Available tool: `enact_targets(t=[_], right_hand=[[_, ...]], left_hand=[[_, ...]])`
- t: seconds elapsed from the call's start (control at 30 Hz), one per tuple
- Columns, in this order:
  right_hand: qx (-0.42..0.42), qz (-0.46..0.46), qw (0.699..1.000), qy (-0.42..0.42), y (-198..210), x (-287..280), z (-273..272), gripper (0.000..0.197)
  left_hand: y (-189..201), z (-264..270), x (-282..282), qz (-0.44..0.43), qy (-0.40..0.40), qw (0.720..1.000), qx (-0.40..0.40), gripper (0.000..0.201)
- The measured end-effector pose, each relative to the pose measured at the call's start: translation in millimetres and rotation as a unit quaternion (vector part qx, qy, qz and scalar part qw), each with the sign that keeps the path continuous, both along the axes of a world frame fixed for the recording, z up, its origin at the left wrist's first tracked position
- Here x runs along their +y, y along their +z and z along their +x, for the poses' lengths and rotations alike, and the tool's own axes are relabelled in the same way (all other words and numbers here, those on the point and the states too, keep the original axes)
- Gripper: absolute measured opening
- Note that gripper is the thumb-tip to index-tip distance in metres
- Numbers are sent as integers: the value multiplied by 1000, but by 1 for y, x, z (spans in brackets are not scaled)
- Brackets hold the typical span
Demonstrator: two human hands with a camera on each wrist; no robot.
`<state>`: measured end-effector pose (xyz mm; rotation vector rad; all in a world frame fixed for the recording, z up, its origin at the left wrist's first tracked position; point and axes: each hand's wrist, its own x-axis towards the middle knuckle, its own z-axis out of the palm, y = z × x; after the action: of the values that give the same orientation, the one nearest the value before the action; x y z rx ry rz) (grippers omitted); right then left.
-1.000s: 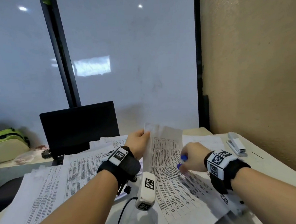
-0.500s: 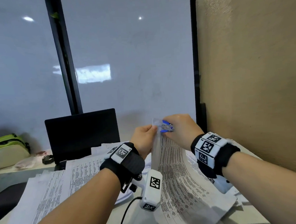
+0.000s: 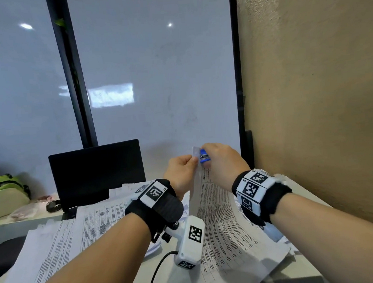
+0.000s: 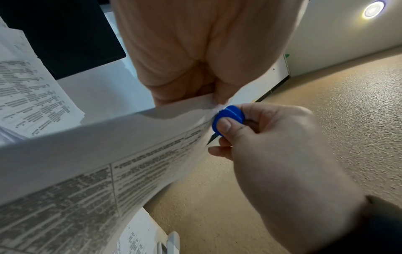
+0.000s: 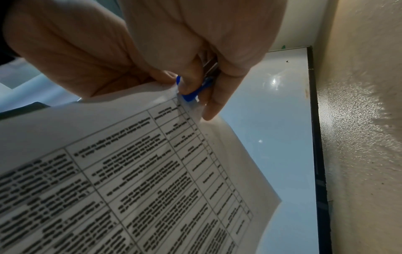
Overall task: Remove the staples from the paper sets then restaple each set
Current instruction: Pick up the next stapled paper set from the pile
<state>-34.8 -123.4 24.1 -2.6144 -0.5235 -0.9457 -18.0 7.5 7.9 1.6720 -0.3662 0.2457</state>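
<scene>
A: Blue plastic staple remover point(image 4: 228, 118) is pinched in your right hand point(image 3: 221, 164), thumb & fingers curled on it, biting the top corner of the printed white paper set point(image 3: 222, 222), lifted off the desk w/ its bottom edge on the other sheets.

B: And the left hand point(image 3: 181, 173)?

A: Fingers clamped on that corner, just beside the tool. Keep it taut, squeeze fully, pull straight out, else the corner prob. tears. Staple itself: can't see it.
</scene>
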Motion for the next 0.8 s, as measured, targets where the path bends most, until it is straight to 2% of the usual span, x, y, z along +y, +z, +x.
enact_targets(t=[0.1, 0.23, 0.33, 0.43, 0.6, 0.73, 0.77, 0.8], right_hand=[[-1, 2, 1000, 0, -3, 0, -2, 24], [36, 72, 997, 13, -8, -2, -2, 24], [56, 155, 986, 24, -10, -3, -2, 26], [77, 233, 969, 25, -11, -4, 1, 22], [128, 351, 925, 70, -13, -7, 8, 16], [156, 416, 891, 91, -20, -10, 14, 13], [164, 462, 866, 101, -21, -11, 14, 16], [175, 527, 823, 118, -20, -14, 13, 20]], left_hand=[[-1, 6, -5, 25, 42, 999, -19, 51], [-2, 10, -9, 52, 78, 995, -37, 41], [-4, 11, -11, 26, 86, 995, -31, 42], [-6, 11, -15, -30, 79, 996, -4, 34], [-7, 13, -16, -60, 74, 995, 10, 25], [-10, 14, -19, -64, 71, 995, 9, 29], [-11, 14, -20, -65, 71, 995, 11, 28], [-13, 16, -21, -74, 74, 994, 12, 26]])
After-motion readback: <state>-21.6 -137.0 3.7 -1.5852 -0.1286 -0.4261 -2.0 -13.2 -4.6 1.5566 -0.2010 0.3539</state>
